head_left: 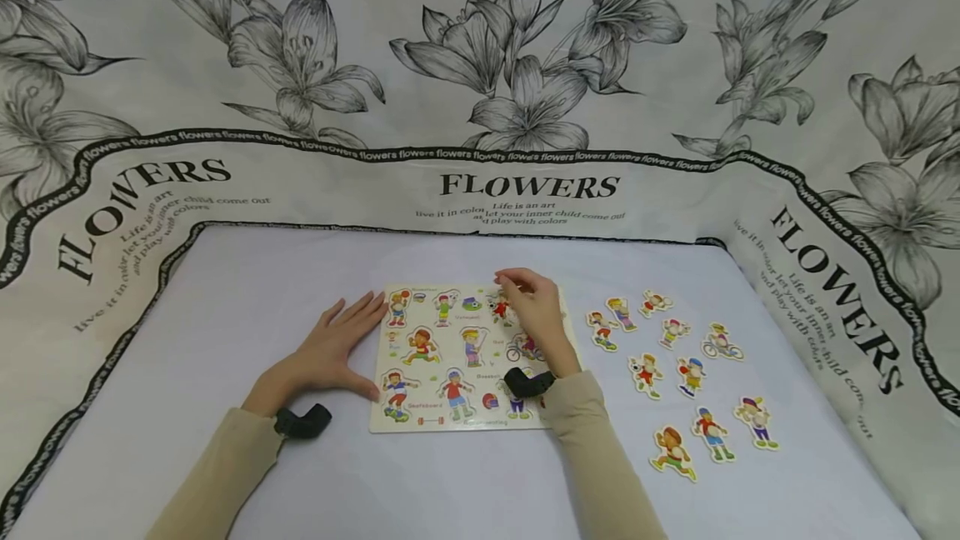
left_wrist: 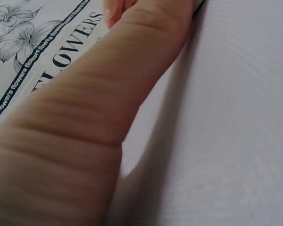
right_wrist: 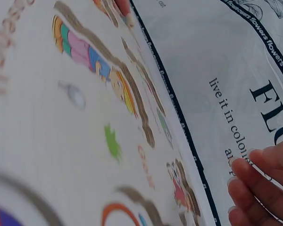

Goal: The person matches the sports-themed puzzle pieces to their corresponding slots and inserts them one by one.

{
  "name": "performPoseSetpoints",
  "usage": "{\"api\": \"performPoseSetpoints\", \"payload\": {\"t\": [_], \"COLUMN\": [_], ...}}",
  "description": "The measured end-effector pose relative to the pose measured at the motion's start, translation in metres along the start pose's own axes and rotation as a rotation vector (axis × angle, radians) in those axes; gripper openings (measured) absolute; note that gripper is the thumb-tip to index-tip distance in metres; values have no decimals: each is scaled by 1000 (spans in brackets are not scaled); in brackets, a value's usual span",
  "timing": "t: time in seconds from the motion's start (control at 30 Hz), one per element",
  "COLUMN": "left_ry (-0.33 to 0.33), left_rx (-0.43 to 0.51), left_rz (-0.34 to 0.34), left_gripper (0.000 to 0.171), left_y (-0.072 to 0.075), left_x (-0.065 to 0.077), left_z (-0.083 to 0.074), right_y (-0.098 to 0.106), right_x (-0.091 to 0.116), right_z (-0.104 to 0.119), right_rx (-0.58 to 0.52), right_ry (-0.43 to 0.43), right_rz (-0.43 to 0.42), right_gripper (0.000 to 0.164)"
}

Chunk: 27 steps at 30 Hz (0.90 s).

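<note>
A cream puzzle board (head_left: pixel 450 332) printed with sports figures lies flat in the head view. My left hand (head_left: pixel 337 348) spreads its fingers at the board's left edge, fingertips by the top corner and thumb lower down. In the left wrist view its thumb (left_wrist: pixel 113 80) fills much of the picture. Over the board's upper right part hovers my right hand (head_left: pixel 536 307), close to the soccer figure (head_left: pixel 500 307). Its fingers (right_wrist: pixel 245 188) bend loosely towards the thumb in the right wrist view, and no piece shows between them. The hand and wrist hide the board's right side.
Several loose figure pieces lie right of the board, among them a cyclist (head_left: pixel 722 343), a runner (head_left: pixel 673 453) and a skater (head_left: pixel 712 435). A white cloth (head_left: pixel 300 490) covers the table. Flower-printed fabric (head_left: pixel 525 107) rises behind and at both sides.
</note>
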<state>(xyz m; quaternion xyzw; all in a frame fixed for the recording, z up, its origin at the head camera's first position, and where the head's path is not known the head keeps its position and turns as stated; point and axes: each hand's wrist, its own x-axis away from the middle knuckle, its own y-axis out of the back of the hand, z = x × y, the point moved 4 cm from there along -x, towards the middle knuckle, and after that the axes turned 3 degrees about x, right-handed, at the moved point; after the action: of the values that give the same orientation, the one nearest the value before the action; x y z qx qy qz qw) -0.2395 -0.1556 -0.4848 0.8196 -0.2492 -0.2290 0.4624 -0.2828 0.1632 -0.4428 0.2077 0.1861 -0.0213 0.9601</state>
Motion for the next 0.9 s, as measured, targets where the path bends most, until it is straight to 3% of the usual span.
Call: {"api": "performPoseSetpoints", "payload": {"t": [0.37, 0.53, 0.77, 0.9], "left_ry": [-1, 8, 27, 29], "left_rx": [3, 6, -2, -3], "left_rz": [-9, 5, 16, 20], "left_gripper": [136, 135, 136, 136], "left_y": [-1, 0, -1, -2], "left_x": [0, -1, 0, 0], "left_z": [0, -2, -1, 0], "right_y": [53, 73, 93, 99], "right_x": [13, 22, 35, 41], "right_z": [-24, -31, -38, -41], "right_rx": [139, 201, 354, 402], "right_ry": [-89, -69, 28, 13], "right_rz": [-124, -209, -406, -473], "right_gripper": [18, 16, 11, 13]}}
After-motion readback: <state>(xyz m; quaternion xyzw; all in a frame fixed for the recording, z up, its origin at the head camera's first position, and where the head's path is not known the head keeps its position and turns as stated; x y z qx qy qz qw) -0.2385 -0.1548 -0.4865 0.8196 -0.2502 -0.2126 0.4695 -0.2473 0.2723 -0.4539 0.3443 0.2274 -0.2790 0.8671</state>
